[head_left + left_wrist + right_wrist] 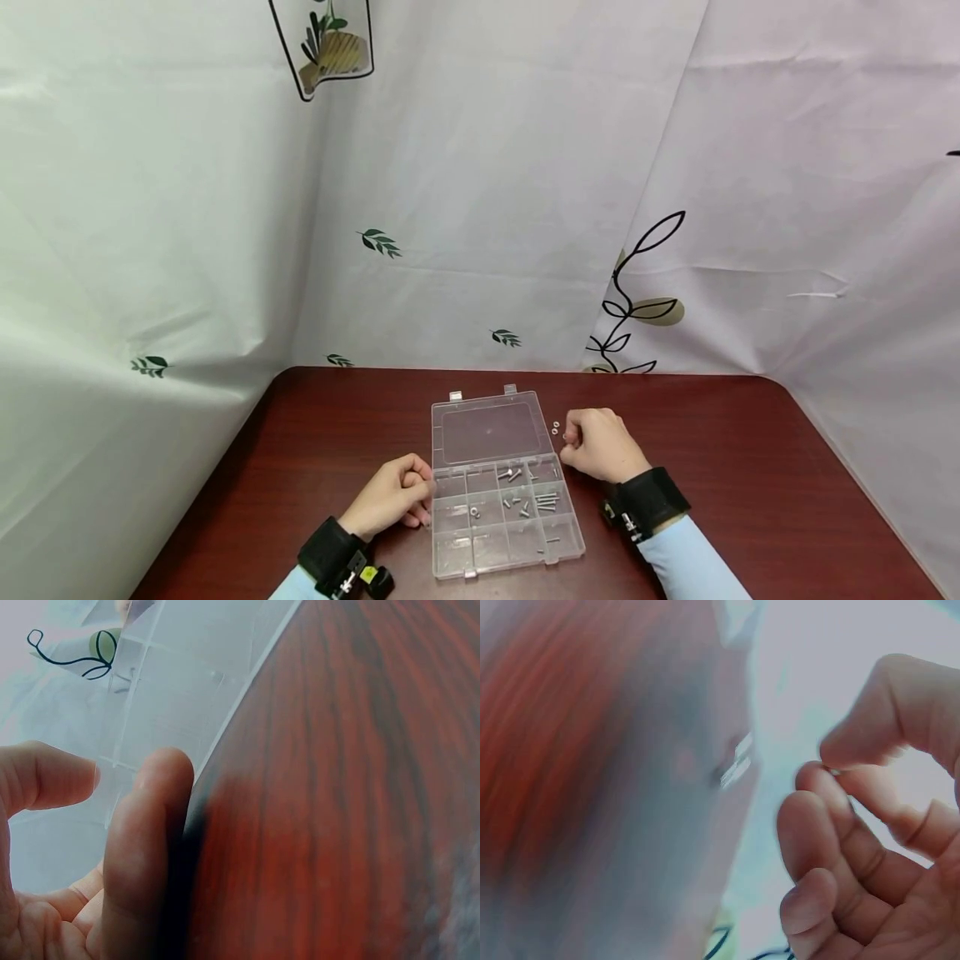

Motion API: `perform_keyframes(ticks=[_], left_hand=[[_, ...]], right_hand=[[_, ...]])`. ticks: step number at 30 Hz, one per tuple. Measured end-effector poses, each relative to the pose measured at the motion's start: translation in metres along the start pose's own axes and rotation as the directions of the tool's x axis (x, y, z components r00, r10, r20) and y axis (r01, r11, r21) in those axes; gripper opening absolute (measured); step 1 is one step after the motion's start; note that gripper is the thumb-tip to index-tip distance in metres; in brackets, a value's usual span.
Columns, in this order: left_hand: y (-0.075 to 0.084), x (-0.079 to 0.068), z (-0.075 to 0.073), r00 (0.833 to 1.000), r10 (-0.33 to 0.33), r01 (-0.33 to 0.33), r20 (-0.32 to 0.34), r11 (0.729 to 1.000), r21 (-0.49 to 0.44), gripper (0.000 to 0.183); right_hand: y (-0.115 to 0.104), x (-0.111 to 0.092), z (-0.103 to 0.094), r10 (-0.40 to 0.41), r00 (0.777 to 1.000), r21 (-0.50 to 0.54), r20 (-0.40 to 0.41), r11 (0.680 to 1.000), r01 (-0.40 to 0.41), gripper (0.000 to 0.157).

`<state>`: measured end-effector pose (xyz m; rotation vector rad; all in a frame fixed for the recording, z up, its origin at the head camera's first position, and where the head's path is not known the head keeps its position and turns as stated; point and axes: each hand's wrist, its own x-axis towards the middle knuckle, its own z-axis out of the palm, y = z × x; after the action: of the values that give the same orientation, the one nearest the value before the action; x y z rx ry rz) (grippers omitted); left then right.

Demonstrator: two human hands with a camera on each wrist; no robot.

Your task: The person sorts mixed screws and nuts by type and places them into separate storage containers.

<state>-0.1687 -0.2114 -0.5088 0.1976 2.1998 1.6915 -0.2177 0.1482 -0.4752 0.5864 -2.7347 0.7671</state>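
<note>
A clear plastic compartment box (453,544) lies with its lid (491,429) folded back on the table. Several screws (546,502) and a nut (474,512) sit in its compartments. My left hand (393,495) holds the box's left edge, fingers bent; in the left wrist view one fingertip (169,769) touches the side wall. Beside the lid's right edge is my right hand (603,444), above the table. Its thumb and finger pinch a tiny piece (831,771), mostly hidden, kind unclear. Two small nuts (556,427) lie left of those fingertips.
The reddish-brown table (750,492) extends on both sides of the box. Behind it hangs a pale printed cloth (480,183), continuing along both sides. Two latches (511,389) stick out from the lid's far edge.
</note>
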Motion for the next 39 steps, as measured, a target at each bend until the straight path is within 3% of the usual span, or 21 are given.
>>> perform_keyframes(ticks=[3,9,16,23,26,28,32,35,39], left_hand=[[0.000,0.000,0.000,1.000,0.001,-0.001,0.003,1.000,-0.001,0.030],[-0.001,0.001,0.000,1.000,0.004,-0.004,-0.002,1.000,0.005,0.030],[-0.001,0.002,0.001,1.000,0.008,-0.008,0.003,1.000,-0.001,0.031],[0.000,0.000,-0.001,1.000,0.000,0.000,-0.003,1.000,0.003,0.031],[0.000,0.000,0.000,1.000,0.005,-0.005,-0.007,1.000,0.002,0.031],[-0.001,0.001,0.000,1.000,0.008,-0.008,-0.008,1.000,0.001,0.031],[-0.001,0.000,0.000,1.000,0.006,-0.006,-0.006,1.000,0.000,0.033],[-0.001,0.000,0.000,1.000,0.005,-0.005,-0.004,1.000,-0.002,0.032],[-0.001,0.000,0.000,1.000,0.006,-0.006,-0.002,1.000,-0.002,0.031]], right_hand=[[-0.019,0.000,0.001,-0.097,0.995,0.074,-0.036,0.992,0.100,0.025],[-0.059,-0.003,0.006,-0.270,0.963,0.175,-0.016,0.947,0.268,0.025],[-0.090,-0.010,0.012,-0.386,0.922,0.240,-0.028,0.893,0.381,0.028],[-0.106,-0.015,0.015,-0.436,0.899,0.258,-0.036,0.866,0.429,0.026],[-0.108,-0.015,0.014,-0.452,0.892,0.226,0.013,0.870,0.438,0.023],[-0.109,-0.017,0.013,-0.458,0.885,0.186,0.079,0.879,0.438,0.038],[-0.109,-0.018,0.010,-0.456,0.870,0.145,0.187,0.889,0.435,0.089],[-0.105,-0.017,0.008,-0.439,0.879,0.160,0.187,0.896,0.413,0.091],[-0.095,-0.013,0.004,-0.389,0.907,0.141,0.158,0.918,0.370,0.081]])
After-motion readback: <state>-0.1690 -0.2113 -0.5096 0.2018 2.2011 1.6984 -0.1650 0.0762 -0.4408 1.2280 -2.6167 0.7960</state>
